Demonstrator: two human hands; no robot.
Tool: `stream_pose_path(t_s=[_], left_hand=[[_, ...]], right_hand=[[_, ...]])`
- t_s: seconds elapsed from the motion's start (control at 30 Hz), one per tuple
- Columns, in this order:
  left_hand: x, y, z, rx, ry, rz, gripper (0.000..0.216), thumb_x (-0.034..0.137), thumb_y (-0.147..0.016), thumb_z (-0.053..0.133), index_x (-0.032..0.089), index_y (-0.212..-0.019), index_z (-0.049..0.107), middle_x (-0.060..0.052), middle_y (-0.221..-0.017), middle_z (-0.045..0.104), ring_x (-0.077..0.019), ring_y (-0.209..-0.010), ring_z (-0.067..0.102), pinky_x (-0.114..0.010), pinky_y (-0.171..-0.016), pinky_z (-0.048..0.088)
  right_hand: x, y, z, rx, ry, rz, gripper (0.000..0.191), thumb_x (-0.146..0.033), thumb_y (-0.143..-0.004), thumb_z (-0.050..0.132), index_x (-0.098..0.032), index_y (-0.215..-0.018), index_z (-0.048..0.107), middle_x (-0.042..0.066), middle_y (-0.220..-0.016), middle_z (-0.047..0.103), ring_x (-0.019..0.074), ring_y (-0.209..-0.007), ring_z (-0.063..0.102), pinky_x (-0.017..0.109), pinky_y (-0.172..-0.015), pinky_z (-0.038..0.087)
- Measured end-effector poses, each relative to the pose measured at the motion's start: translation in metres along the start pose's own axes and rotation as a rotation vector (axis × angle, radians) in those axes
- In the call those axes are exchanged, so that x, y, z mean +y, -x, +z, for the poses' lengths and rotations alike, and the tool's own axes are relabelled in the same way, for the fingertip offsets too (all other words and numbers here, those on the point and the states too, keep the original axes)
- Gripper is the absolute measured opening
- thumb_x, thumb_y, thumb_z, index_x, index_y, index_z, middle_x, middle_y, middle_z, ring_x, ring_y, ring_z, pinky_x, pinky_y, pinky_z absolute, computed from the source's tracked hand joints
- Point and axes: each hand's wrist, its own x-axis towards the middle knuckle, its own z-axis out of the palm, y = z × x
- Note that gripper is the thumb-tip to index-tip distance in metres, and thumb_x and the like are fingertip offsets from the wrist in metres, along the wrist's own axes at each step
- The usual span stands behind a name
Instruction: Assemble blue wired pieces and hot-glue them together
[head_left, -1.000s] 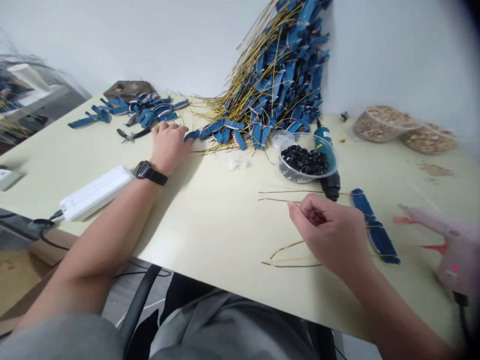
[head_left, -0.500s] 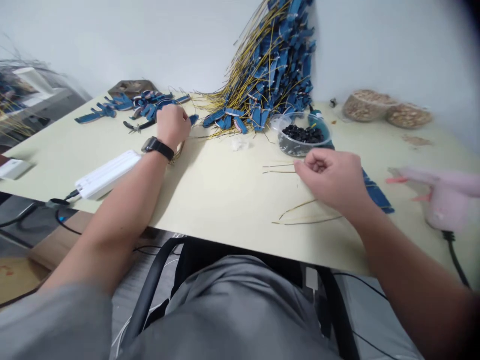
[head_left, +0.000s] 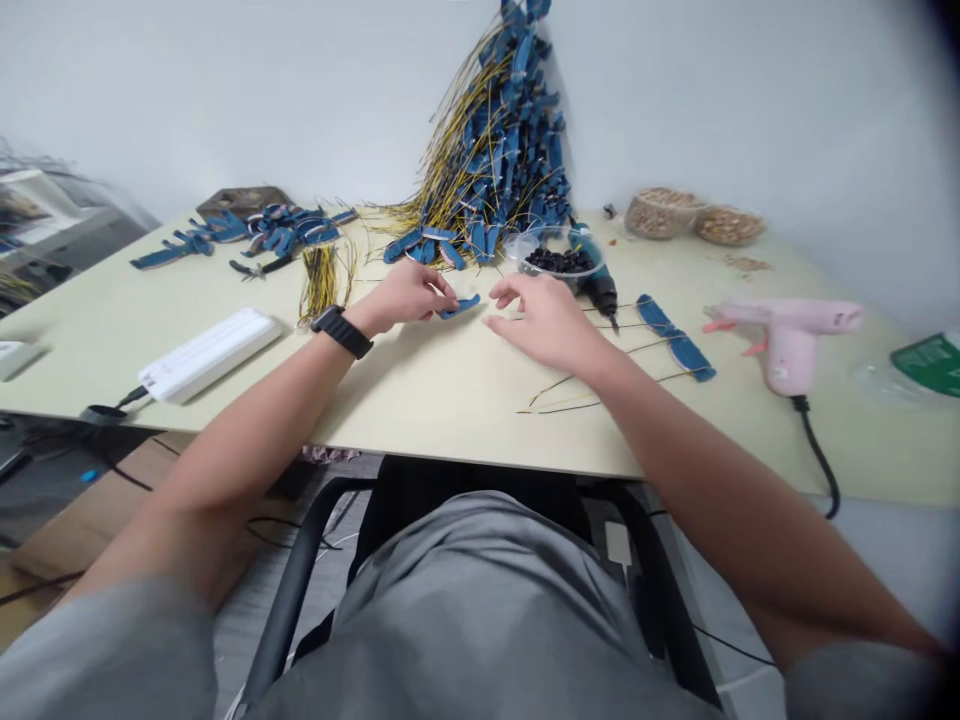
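Note:
My left hand, a black watch on its wrist, pinches a small blue piece with a curved outline. Just to its right my right hand is raised over the table, thumb and fingers apart and nothing visible between them. Two blue pieces lie end to end beyond my right wrist, with thin wires running left from them under my hand and forearm. Beside my left wrist lies a bundle of yellow and black wires.
A tall heap of blue wired pieces leans on the wall. Near it are a tub of black parts and a screwdriver-like power tool. A pink glue gun stands right; pliers and a white power strip lie left.
My left hand has come right and nearer with the blue piece, uncovering the wire bundle. My right hand has left the wired blue pieces, moved toward my left hand and opened. The view has shifted right.

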Motion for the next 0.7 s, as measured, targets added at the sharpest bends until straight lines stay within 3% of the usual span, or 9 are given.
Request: stream_pose_path(t_s=[0.1, 0.27, 0.4, 0.47, 0.57, 0.63, 0.7], left_hand=[[0.0, 0.002, 0.002, -0.056, -0.042, -0.029, 0.039, 0.049, -0.103, 0.104, 0.026, -0.101, 0.073, 0.005, -0.078, 0.074, -0.0176, -0.081, 0.062, -0.04, -0.086, 0.053], [-0.004, -0.003, -0.002, -0.24, 0.031, -0.102, 0.017, 0.023, -0.114, 0.083, 0.021, -0.101, 0.071, -0.005, -0.097, 0.09, -0.0157, -0.078, 0.063, -0.036, -0.078, 0.046], [-0.003, -0.005, -0.017, -0.37, 0.011, -0.117, 0.033, 0.044, -0.112, 0.093, 0.022, -0.095, 0.075, -0.003, -0.08, 0.081, -0.0142, -0.065, 0.049, -0.038, -0.07, 0.032], [-0.008, -0.007, -0.033, -0.212, -0.087, -0.077, 0.038, 0.055, -0.109, 0.094, 0.024, -0.094, 0.076, -0.002, -0.073, 0.074, -0.017, -0.066, 0.051, -0.039, -0.072, 0.036], [-0.028, -0.013, -0.066, 0.179, -0.338, 0.037, 0.044, 0.059, -0.11, 0.081, 0.023, -0.085, 0.079, -0.006, -0.073, 0.075, -0.0231, -0.079, 0.064, -0.042, -0.083, 0.049], [-0.049, -0.019, -0.092, 0.215, -0.465, 0.099, 0.038, 0.054, -0.107, 0.078, 0.021, -0.092, 0.088, -0.008, -0.087, 0.086, -0.0249, -0.094, 0.071, -0.041, -0.096, 0.055], [-0.071, -0.024, -0.117, 0.141, -0.576, 0.118, 0.03, 0.048, -0.096, 0.08, 0.023, -0.102, 0.095, -0.007, -0.1, 0.092, -0.0251, -0.102, 0.075, -0.039, -0.104, 0.055]], right_hand=[[0.011, 0.003, 0.012, -0.027, 0.013, -0.013, 0.033, -0.018, -0.107, 0.09, -0.017, -0.14, 0.09, 0.019, -0.142, 0.092, 0.042, -0.142, 0.077, 0.053, -0.122, 0.06], [0.022, 0.001, 0.021, 0.027, 0.033, -0.023, 0.035, -0.011, -0.104, 0.085, -0.019, -0.136, 0.095, 0.014, -0.135, 0.094, 0.0379, -0.128, 0.078, 0.05, -0.119, 0.06], [0.027, 0.0, 0.025, 0.026, 0.033, -0.025, 0.031, -0.012, -0.104, 0.082, -0.019, -0.131, 0.096, 0.013, -0.128, 0.094, 0.0359, -0.119, 0.079, 0.05, -0.116, 0.06], [0.028, 0.0, 0.025, 0.018, 0.031, -0.025, 0.031, -0.012, -0.104, 0.081, -0.019, -0.13, 0.096, 0.014, -0.127, 0.094, 0.0356, -0.116, 0.079, 0.05, -0.114, 0.061], [0.029, 0.0, 0.022, 0.024, 0.027, -0.019, 0.032, -0.012, -0.101, 0.083, -0.021, -0.129, 0.097, 0.014, -0.126, 0.094, 0.0361, -0.115, 0.08, 0.051, -0.112, 0.063], [0.03, 0.0, 0.02, 0.038, 0.027, -0.02, 0.032, -0.011, -0.101, 0.083, -0.021, -0.128, 0.097, 0.014, -0.127, 0.095, 0.0367, -0.117, 0.08, 0.052, -0.112, 0.063], [0.029, 0.001, 0.02, 0.052, 0.033, -0.028, 0.032, -0.011, -0.102, 0.082, -0.021, -0.127, 0.098, 0.014, -0.128, 0.095, 0.0373, -0.12, 0.081, 0.053, -0.114, 0.063]])
